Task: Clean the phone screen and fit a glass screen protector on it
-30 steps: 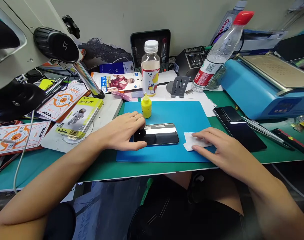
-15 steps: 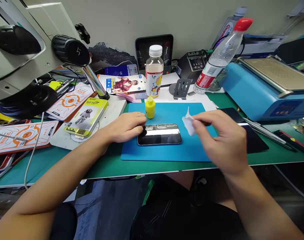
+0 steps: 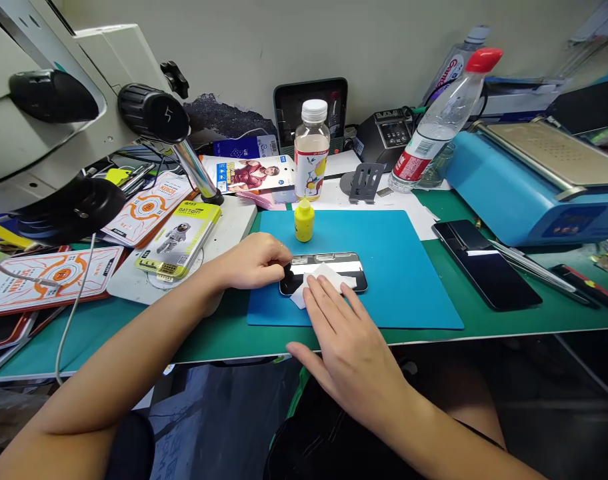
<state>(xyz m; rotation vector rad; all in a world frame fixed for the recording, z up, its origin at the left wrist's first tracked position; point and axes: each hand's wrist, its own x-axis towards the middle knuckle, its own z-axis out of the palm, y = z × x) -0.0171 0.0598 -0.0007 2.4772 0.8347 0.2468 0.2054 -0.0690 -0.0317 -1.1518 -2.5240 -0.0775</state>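
A smartphone (image 3: 359,270) lies face up, lengthwise, on the blue mat (image 3: 409,293). My left hand (image 3: 254,261) is at its left end, fingers curled against the edge; the fingertips are partly hidden. Over the middle of the screen is a white wipe (image 3: 300,295), flattened beneath the fingertips of my right hand (image 3: 347,347). That hand lies flat with its fingers stretched and the thumb spread toward me. Just behind the phone stands a small yellow bottle (image 3: 304,221).
On the left are a microscope (image 3: 154,113), a battery package (image 3: 179,240) and several screen boxes (image 3: 49,277). A drink bottle (image 3: 311,153) and a phone stand (image 3: 367,183) are behind the mat. To the right lie another phone (image 3: 489,267), tweezers (image 3: 544,270) and a blue heating plate machine (image 3: 524,187).
My right hand has come left and down from above the mat's right side, bringing the wipe onto the screen, and its pinch has opened out flat. My left hand stays at the phone's left end.
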